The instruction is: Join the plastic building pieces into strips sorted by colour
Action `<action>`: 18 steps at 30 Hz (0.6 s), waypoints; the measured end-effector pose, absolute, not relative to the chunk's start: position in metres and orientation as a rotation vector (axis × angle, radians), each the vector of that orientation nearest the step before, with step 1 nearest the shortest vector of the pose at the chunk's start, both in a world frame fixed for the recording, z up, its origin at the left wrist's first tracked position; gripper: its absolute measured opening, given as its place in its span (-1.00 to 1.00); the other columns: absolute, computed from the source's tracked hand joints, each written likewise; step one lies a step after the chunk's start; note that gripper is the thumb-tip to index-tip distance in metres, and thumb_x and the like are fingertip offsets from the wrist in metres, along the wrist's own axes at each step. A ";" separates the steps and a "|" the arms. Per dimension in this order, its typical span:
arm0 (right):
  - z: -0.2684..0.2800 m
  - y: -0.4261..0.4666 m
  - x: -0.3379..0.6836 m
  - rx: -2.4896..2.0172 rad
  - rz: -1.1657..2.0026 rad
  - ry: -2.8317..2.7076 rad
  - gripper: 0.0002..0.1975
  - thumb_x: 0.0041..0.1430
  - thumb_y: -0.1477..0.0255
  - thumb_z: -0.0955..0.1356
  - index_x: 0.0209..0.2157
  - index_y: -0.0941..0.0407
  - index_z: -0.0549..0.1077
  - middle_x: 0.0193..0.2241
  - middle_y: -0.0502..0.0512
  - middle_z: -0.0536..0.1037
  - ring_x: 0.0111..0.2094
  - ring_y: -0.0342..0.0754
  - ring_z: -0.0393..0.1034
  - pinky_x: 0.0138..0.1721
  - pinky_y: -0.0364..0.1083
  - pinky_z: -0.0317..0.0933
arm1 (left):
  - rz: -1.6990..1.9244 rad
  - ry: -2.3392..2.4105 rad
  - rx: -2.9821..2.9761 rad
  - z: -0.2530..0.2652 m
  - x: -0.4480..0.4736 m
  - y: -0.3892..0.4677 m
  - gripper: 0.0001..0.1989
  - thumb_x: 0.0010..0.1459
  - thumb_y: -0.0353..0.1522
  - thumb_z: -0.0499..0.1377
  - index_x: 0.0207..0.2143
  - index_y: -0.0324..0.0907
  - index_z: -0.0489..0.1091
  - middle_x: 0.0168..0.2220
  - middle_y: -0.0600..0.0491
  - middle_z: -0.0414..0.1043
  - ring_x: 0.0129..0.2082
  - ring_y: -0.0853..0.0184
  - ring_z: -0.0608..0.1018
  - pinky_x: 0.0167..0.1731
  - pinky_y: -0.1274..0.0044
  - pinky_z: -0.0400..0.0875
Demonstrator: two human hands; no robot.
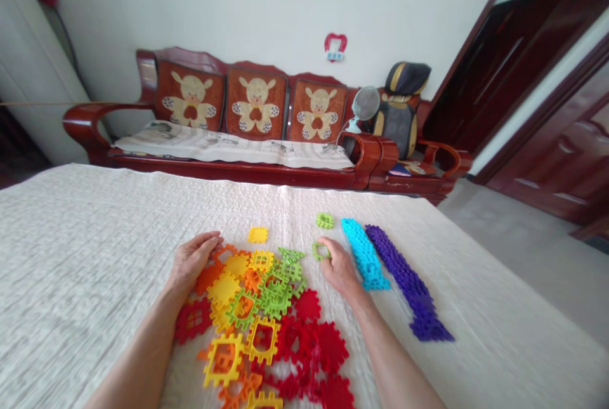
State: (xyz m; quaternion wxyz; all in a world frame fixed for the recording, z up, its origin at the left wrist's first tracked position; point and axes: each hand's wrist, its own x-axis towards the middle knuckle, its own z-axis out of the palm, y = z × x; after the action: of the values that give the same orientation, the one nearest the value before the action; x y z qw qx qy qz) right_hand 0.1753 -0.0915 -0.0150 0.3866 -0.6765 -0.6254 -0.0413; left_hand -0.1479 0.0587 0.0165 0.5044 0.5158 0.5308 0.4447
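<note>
My right hand [339,266] pinches a light green square frame piece [316,249] with notched edges, just above the cloth. Beyond it lies a stack of green notched pieces [325,220]. At the left side of a loose pile, my left hand [193,260] rests with fingers extended, its fingertips beside an orange piece [227,249]. The pile mixes yellow pieces [224,288], green pieces [276,301], red pieces [329,345] and orange ones, some solid and some with window openings. A single yellow square [257,234] sits apart behind the pile.
Right of my right hand lie a long light blue row of interlocked pieces [365,253] and a purple row [404,276]. A cream cloth [109,231] covers the table. Behind stand a wooden sofa [228,171] with bear cushions and a small fan [366,103].
</note>
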 end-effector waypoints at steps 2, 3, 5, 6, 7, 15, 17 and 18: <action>-0.017 -0.090 0.175 -1.715 -0.119 -1.577 -0.47 -0.07 0.61 0.18 -0.04 0.09 0.45 -0.04 0.15 0.55 0.03 0.03 0.42 0.11 0.07 0.29 | 1.075 1.282 1.228 0.019 -0.147 0.058 -0.62 -0.13 -0.18 0.26 -0.25 -0.19 0.55 -0.37 0.00 0.61 -0.49 0.37 0.53 -0.52 0.60 0.39; -0.017 -0.090 0.174 -1.720 -0.141 -1.560 -0.49 -0.06 0.60 0.18 -0.06 0.09 0.45 -0.04 0.16 0.55 0.03 0.03 0.42 0.12 0.08 0.28 | 1.079 1.279 1.217 0.020 -0.146 0.057 -0.64 -0.12 -0.20 0.26 -0.26 -0.19 0.55 -0.37 0.00 0.61 -0.48 0.37 0.54 -0.52 0.60 0.40; -0.016 -0.089 0.171 -1.737 -0.214 -1.523 -0.57 0.00 0.53 0.22 -0.07 0.10 0.45 -0.06 0.19 0.54 0.02 0.08 0.41 0.11 0.11 0.28 | 1.086 1.275 1.195 0.024 -0.144 0.055 -0.69 -0.11 -0.23 0.26 -0.29 -0.18 0.55 -0.38 0.00 0.61 -0.45 0.35 0.56 -0.48 0.59 0.42; -0.015 -0.090 0.168 -1.750 -0.256 -1.511 -0.61 0.03 0.48 0.25 -0.07 0.11 0.45 -0.07 0.22 0.53 0.02 0.11 0.40 0.10 0.13 0.28 | 1.089 1.276 1.188 0.026 -0.143 0.054 -0.71 -0.10 -0.24 0.25 -0.30 -0.17 0.55 -0.38 0.00 0.61 -0.44 0.35 0.57 -0.46 0.59 0.43; -0.014 -0.090 0.166 -1.770 -0.295 -1.502 -0.63 0.06 0.42 0.28 -0.06 0.13 0.44 -0.08 0.24 0.52 0.00 0.14 0.39 0.08 0.15 0.28 | 1.090 1.279 1.184 0.028 -0.142 0.053 -0.73 -0.10 -0.26 0.25 -0.31 -0.17 0.54 -0.38 0.01 0.61 -0.43 0.34 0.57 -0.45 0.59 0.44; -0.004 -0.094 0.153 -2.054 -0.353 -1.457 -0.57 0.07 0.27 0.35 -0.07 0.23 0.44 -0.24 0.27 0.47 -0.15 0.18 0.34 -0.07 0.13 0.25 | 1.086 1.284 1.187 0.025 -0.142 0.054 -0.71 -0.07 -0.27 0.22 -0.26 -0.20 0.53 -0.38 0.01 0.60 -0.47 0.40 0.54 -0.52 0.63 0.38; -0.005 -0.094 0.154 -2.036 -0.326 -1.457 -0.57 0.06 0.30 0.34 -0.06 0.23 0.43 -0.22 0.26 0.47 -0.14 0.15 0.34 -0.06 0.11 0.24 | 1.084 1.299 1.204 0.024 -0.141 0.054 -0.69 -0.07 -0.27 0.22 -0.25 -0.21 0.53 -0.38 0.01 0.60 -0.49 0.41 0.53 -0.52 0.64 0.37; -0.006 -0.094 0.154 -2.022 -0.313 -1.461 -0.57 0.06 0.32 0.33 -0.05 0.23 0.42 -0.20 0.25 0.47 -0.13 0.14 0.34 -0.05 0.10 0.24 | 1.084 1.307 1.213 0.024 -0.141 0.054 -0.69 -0.07 -0.27 0.21 -0.25 -0.21 0.53 -0.38 0.01 0.59 -0.50 0.42 0.52 -0.52 0.64 0.36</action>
State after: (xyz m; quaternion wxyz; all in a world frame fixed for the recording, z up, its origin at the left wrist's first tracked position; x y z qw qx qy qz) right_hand 0.1544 -0.0937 -0.0058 0.3085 -0.7650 -0.5529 -0.1184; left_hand -0.1409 0.0539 0.0243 0.5034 0.5024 0.5410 0.4488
